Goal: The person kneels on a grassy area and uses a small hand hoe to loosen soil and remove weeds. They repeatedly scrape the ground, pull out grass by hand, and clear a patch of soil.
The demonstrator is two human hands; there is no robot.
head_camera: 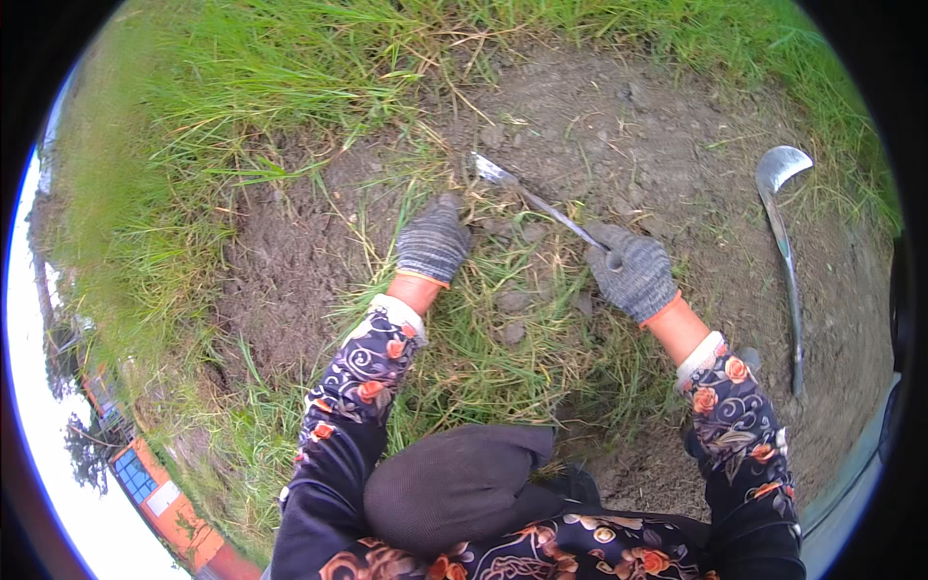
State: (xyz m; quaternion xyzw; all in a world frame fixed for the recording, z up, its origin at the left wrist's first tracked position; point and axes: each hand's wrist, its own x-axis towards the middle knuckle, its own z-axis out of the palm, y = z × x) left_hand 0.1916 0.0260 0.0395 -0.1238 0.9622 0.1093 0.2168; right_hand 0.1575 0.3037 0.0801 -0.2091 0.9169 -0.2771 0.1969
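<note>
My right hand, in a grey knit glove with an orange cuff, grips a metal hand tool. Its thin shank points up and left to a flat, shiny blade close to the soil. My left hand, gloved alike, is low over the grass left of that blade, back of the hand up. Its fingers are tucked out of sight, so whether they grip any blades is hidden. Loose, cut-looking grass lies among soil clods between my arms and my knee.
A sickle-shaped metal tool with a curved blade lies on bare soil to the right. Taller grass borders the far and left sides. My dark-clothed knee rises in front. An orange building stands far left.
</note>
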